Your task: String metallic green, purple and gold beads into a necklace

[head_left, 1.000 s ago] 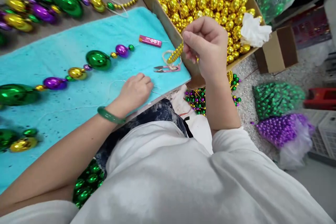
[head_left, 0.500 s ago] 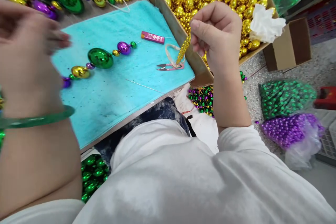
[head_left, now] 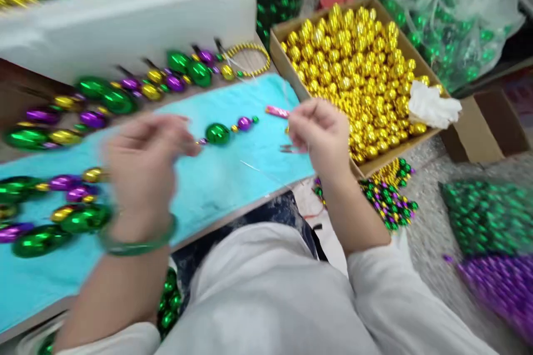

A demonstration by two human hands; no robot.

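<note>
My left hand (head_left: 145,161), blurred, with a green bangle (head_left: 137,244) at the wrist, is raised over the light blue towel (head_left: 216,191). Its fingers are pinched; whatever is between them cannot be made out. My right hand (head_left: 320,136) is closed in a pinch near the carton's corner, its contents also unclear. Between the hands, a strand of shiny green, purple and gold beads (head_left: 217,133) lies on the towel, its left part hidden by my left hand. A pink lighter (head_left: 277,112) and thread snips (head_left: 288,148), partly covered, are beside my right hand. A thin white cord (head_left: 250,166) lies nearer me.
A carton of gold beads (head_left: 345,83) stands right, with crumpled white paper (head_left: 433,104) on its edge. Finished-looking bead strands (head_left: 62,216) lie left. A white foam box (head_left: 166,22) stands behind. Bags of green (head_left: 487,222) and purple beads (head_left: 499,288) rest on the floor.
The view has swung left and widened. My left hand has come rightward toward the bead strand; my right hand, still pinched, is now lower, in front of the snips.
</note>
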